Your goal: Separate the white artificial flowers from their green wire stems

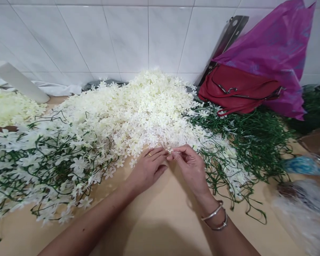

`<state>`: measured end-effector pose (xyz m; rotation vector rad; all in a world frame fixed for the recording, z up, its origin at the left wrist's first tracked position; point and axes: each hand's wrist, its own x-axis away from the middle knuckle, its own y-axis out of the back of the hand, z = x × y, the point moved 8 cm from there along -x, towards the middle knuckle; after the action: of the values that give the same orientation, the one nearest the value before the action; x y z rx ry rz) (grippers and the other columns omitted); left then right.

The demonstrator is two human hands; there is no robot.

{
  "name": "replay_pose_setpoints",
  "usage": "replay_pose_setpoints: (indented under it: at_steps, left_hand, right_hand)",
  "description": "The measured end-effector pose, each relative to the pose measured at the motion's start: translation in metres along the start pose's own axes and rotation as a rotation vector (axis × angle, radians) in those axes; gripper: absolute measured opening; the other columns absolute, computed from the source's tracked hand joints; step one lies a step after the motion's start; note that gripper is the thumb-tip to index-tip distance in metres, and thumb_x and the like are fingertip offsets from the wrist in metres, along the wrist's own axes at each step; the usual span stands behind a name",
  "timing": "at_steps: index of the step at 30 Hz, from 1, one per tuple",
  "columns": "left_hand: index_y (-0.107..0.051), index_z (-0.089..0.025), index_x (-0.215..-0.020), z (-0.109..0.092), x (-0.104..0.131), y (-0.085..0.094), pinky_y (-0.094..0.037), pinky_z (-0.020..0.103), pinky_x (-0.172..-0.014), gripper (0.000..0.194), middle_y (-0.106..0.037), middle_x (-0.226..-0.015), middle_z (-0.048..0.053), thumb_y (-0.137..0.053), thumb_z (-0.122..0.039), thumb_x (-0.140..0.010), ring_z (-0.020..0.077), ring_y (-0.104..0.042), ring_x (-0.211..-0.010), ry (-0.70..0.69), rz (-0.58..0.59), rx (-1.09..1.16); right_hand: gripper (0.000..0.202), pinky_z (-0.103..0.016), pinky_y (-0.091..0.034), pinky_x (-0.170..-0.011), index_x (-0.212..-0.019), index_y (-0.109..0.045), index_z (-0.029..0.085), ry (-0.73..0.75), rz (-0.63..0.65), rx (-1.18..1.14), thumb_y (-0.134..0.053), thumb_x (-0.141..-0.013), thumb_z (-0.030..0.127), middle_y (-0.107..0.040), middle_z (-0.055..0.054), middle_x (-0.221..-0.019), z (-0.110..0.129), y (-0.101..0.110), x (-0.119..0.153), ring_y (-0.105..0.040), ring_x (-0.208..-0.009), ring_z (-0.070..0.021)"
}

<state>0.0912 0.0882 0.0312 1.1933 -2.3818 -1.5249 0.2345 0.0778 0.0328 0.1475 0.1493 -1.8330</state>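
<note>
While holding both hands close together above the bare tabletop (pixel 149 224), pinching with the right hand (pixel 188 163) apparently a thin white artificial-flower piece (pixel 176 153), with thumb and forefinger nearly closed on it. Too small and too covered to tell exactly which part. With the left hand (pixel 149 167) palm down just beside, bent fingertips near the same piece; impossible to tell whether also gripping it. Judging by this posture, probably busy with fine fingertip work, perhaps joining or separating parts. For the next move, likely necessary to keep the pinch light and to align well before pressing or pulling. Just beyond the grip, a big heap of white artificial blossoms (pixel 154 103); to its left, tangled white flowers on green stems (pixel 69 163); to its right, loose green plastic stems (pixel 258 138). About containers: beyond and right of the grip, a dark red handbag (pixel 242 87) before a purple plastic bag (pixel 272 53), contents of both hidden. Farther right, a clear plastic bag (pixel 306 213), apparently with something dark inside.
</note>
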Motion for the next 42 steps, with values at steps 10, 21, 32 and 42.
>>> replay_pose_setpoints:
  at_steps: [10, 21, 32, 42]
  left_hand:
    - [-0.067, -0.024, -0.115, 0.014, 0.02, 0.04, -0.058, 0.029, -0.081, 0.018, -0.077, -0.105, 0.006, -0.058, -0.02, -0.101, 0.017, -0.072, -0.089, 0.213, -0.489, 0.13]
    - [-0.077, -0.025, -0.104, -0.011, -0.065, 0.041, -0.057, 0.035, -0.087, 0.018, -0.078, -0.104, 0.006, -0.06, -0.023, -0.098, 0.0228, -0.073, -0.096, 0.021, -0.063, 0.222]
    - [-0.072, -0.02, -0.079, -0.064, -0.119, -0.039, -0.049, 0.027, -0.064, 0.021, -0.068, -0.089, 0.003, -0.064, -0.006, -0.091, 0.0161, -0.066, -0.071, -0.324, 0.235, 0.066]
    - [-0.083, -0.028, -0.106, -0.002, -0.091, 0.084, -0.056, 0.027, -0.067, 0.016, -0.081, -0.09, 0.003, -0.075, -0.029, -0.091, 0.0166, -0.071, -0.075, 0.068, -0.363, 0.353]
  right_hand:
    - [0.008, -0.035, -0.063, -0.083, -0.096, -0.074, 0.024, -0.025, 0.189, -0.043, -0.067, -0.096, 0.027, -0.068, -0.004, -0.102, -0.003, -0.029, 0.014, -0.075, -0.08, -0.0165]
    - [0.016, -0.027, -0.042, -0.055, -0.075, -0.062, 0.022, 0.025, 0.377, 0.183, -0.056, -0.086, 0.012, -0.061, 0.001, -0.073, -0.013, -0.055, 0.027, -0.054, -0.059, -0.0136]
    - [0.032, -0.039, -0.056, -0.081, -0.113, -0.07, 0.023, 0.222, 0.414, 0.366, -0.063, -0.084, 0.013, -0.079, -0.008, -0.108, -0.015, -0.05, 0.032, -0.07, -0.099, -0.0304]
    - [0.024, -0.022, -0.049, -0.06, -0.085, -0.069, 0.02, 0.04, 0.538, 0.166, -0.055, -0.085, 0.001, -0.063, 0.001, -0.085, -0.01, -0.06, 0.028, -0.064, -0.063, -0.0098]
